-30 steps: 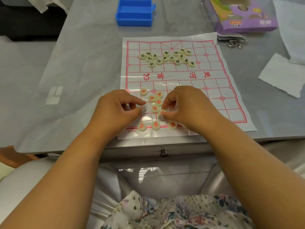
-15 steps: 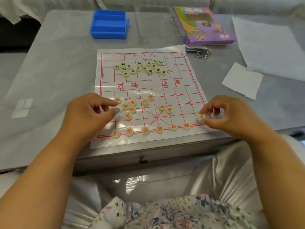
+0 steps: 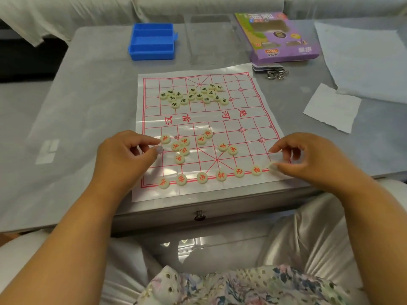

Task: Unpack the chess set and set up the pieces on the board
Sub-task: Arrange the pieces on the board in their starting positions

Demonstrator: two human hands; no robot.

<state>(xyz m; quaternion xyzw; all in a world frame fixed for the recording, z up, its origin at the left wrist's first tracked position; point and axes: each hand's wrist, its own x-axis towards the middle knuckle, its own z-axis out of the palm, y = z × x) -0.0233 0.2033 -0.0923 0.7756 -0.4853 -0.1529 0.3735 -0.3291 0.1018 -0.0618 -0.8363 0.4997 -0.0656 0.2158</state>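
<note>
The chess board (image 3: 248,119), a white sheet with a red grid, lies flat on the grey table. Black-lettered pieces (image 3: 193,95) sit bunched on its far half. Several red-lettered pieces (image 3: 202,178) stand in a row along the near edge, and others (image 3: 180,148) lie loose above them. My right hand (image 3: 308,159) pinches a pale piece (image 3: 273,166) at the right end of that near row. My left hand (image 3: 123,157) hovers at the board's left edge with fingers curled, its index tip beside a red piece (image 3: 165,139); it holds nothing.
An open blue plastic box (image 3: 152,41), a clear tray (image 3: 211,38) and the purple game carton (image 3: 284,38) stand at the back. Metal rings (image 3: 276,73) lie by the carton. White paper sheets (image 3: 332,106) lie at the right. A drawer knob (image 3: 199,215) marks the near table edge.
My right hand went from the middle cluster to the board's near right corner with a piece. My left hand stayed by the left edge. The view shifted.
</note>
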